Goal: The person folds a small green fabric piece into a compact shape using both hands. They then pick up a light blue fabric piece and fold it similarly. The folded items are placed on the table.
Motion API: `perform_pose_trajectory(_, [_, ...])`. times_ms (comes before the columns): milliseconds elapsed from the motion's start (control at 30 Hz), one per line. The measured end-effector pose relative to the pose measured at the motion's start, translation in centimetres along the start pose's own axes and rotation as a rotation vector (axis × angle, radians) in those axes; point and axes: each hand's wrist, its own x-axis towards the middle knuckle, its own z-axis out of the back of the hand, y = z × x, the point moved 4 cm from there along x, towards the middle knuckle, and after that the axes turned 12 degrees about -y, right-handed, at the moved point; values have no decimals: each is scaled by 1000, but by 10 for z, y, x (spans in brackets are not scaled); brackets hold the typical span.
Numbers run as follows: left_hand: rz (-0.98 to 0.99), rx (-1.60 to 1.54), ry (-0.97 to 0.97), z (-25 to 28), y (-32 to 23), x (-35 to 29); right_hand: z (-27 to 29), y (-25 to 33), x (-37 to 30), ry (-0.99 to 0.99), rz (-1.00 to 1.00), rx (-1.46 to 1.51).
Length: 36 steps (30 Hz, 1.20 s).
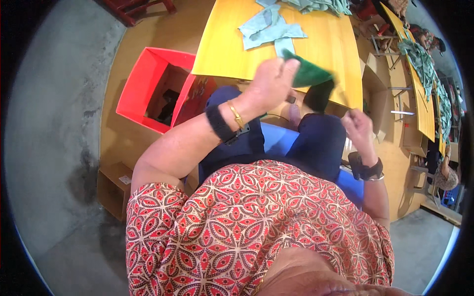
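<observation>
My left hand (274, 84) is raised over the near edge of the yellow table, its fingers closed on a dark green piece of cloth (312, 73). A darker flap (320, 96) hangs below the green cloth; whether it is part of the same piece I cannot tell. Lower and to the right, my right hand (359, 127) is closed round the end of a thin stick-like tool (343, 96). The tool slants up to the right tip of the cloth, and blur hides whether it touches. Pale green cut cloth pieces (269, 30) lie on the table just beyond my left hand.
The yellow table (222, 47) stands ahead, with more pale green cloth (321, 5) at its far edge. A red box (143, 84) holding dark things is at left. Cardboard boxes (380, 101) stand right of the table. At far right, people work at another cloth-covered table (419, 106).
</observation>
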Motion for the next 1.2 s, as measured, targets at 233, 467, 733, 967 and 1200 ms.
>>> perform_pose_trajectory(233, [-223,11,68,-24,-15,-17,-52,64,34,224,102,82])
perform_pose_trajectory(467, [74,-106,-249,7,3,12,1,-24,81,-4,226,-304])
perform_pose_trajectory(733, [-167,-103,-170,-24,18,-1,-80,66,75,348,110,7])
perform_pose_trajectory(967, [337,-532,-334,-24,53,-7,-102,109,124,406,156,-99])
perform_pose_trajectory(1200, [591,-629,70,-73,55,-28,-179,231,150,371,474,-53])
